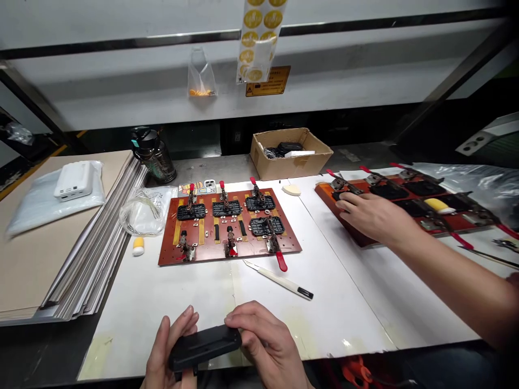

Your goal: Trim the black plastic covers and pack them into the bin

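A flat black plastic part (205, 344) with rounded corners is between my two hands at the front edge of the table. My left hand (162, 356) grips its left end, the fingers behind and below it. The fingertips of my right hand (265, 340) are closed on its right end. Beyond them lies a white-handled craft knife (279, 280), blade pointing left. Past the knife sits a reddish-brown fixture board (239, 258) with red-handled toggle clamps. Several ribbed black plastic pieces (226, 209) lie on the board, at the back row and front right.
A co-worker's hand (367, 216) reaches over a second clamp board (417, 181) at right. Behind stand a cardboard box (279, 167) of black parts and a dark bottle (156, 156). Stacked cardboard sheets (40, 259) fill the left; a yellow-and-white sponge piece (138, 246) lies nearby.
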Motion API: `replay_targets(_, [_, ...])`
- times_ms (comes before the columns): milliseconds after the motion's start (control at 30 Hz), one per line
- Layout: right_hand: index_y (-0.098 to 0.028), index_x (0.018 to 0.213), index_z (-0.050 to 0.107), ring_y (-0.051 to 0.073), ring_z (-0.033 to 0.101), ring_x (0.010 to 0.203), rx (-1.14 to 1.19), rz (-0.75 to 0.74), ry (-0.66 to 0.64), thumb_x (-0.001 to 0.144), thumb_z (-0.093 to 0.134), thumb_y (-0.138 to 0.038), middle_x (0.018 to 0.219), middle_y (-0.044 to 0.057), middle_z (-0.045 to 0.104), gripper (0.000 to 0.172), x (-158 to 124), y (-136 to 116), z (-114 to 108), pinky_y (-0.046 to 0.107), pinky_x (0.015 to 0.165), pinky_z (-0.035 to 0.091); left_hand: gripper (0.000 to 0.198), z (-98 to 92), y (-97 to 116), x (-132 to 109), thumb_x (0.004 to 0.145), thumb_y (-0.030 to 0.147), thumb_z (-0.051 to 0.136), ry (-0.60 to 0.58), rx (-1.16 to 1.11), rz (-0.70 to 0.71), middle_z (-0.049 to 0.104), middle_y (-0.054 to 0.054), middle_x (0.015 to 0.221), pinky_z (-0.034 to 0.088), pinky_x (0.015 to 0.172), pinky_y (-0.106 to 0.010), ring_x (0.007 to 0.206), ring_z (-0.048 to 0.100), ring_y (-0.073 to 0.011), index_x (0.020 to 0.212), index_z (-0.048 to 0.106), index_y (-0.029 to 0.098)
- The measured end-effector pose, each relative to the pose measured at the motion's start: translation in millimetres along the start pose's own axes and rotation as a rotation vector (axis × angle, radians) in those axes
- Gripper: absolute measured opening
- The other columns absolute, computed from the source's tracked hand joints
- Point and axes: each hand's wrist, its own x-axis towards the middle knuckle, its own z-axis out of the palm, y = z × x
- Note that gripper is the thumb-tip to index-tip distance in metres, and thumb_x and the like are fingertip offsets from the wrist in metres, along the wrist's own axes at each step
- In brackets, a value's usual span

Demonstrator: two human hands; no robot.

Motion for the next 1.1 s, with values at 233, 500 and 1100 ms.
replay_targets(233, [-0.028,0.114,0.074,0.017,0.066,0.089,-0.019,0.059,0.001,0.102,0.053,-0.036,0.099,0.006,0.067,0.026,2.0,-0.6,-2.4,0.026,0.076,0.051,0.040,4.8,1.6,6.1,0.092,0.017,0.062,-0.042,0.098,0.079,0.062,-0.006,0.136,0.064,0.082,-0.030,0.103,0.073,-0.0222,0.130,0.063,0.032])
replay_targets(500, [-0.026,0.114,0.074,0.019,0.065,0.092,-0.009,0.079,-0.032,0.102,0.052,-0.039,0.101,0.008,0.067,0.028,0.8,2.7,-5.0,0.029,0.079,0.051,0.042,-2.2,-8.9,11.6,0.093,0.015,0.059,-0.064,0.233,0.207,0.056,-0.007,0.139,0.063,0.076,-0.025,0.100,0.072,-0.0189,0.132,0.061,0.032])
replay_targets(1100, [-0.008,0.112,0.073,0.015,0.068,0.083,0.900,0.854,-0.151,0.085,0.080,-0.037,0.090,0.011,0.070,0.040,0.8,22.7,25.1,0.014,0.058,0.051,0.056,1.6,0.3,18.6,0.081,-0.002,0.072,0.005,0.443,0.571,0.079,-0.004,0.099,0.064,0.071,-0.029,0.083,0.077,-0.0185,0.131,0.060,0.020])
